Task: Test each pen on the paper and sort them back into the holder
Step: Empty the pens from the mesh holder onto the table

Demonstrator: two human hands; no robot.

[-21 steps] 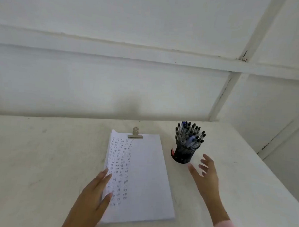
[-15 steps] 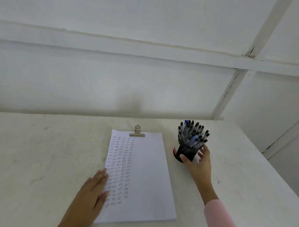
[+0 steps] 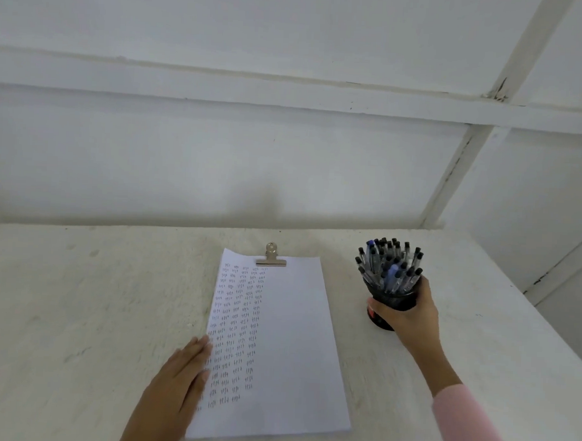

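A white sheet of paper (image 3: 290, 347) lies on the table, its left half covered with rows of small pen marks, clipped at the top by a metal binder clip (image 3: 271, 256). My left hand (image 3: 179, 378) rests flat on the paper's left edge, fingers straight. To the right stands a black mesh pen holder (image 3: 391, 299) packed with several pens (image 3: 389, 266), caps up. My right hand (image 3: 409, 314) grips the holder from the right side, thumb across its front and fingers round the back.
The white table (image 3: 79, 311) runs back to a white panelled wall (image 3: 252, 152). Its right edge (image 3: 526, 307) slants down close beside the holder. A pink sleeve (image 3: 467, 424) covers my right forearm.
My right hand moved forward from open above the table to the holder and closed round it. My left hand stayed flat on the paper.
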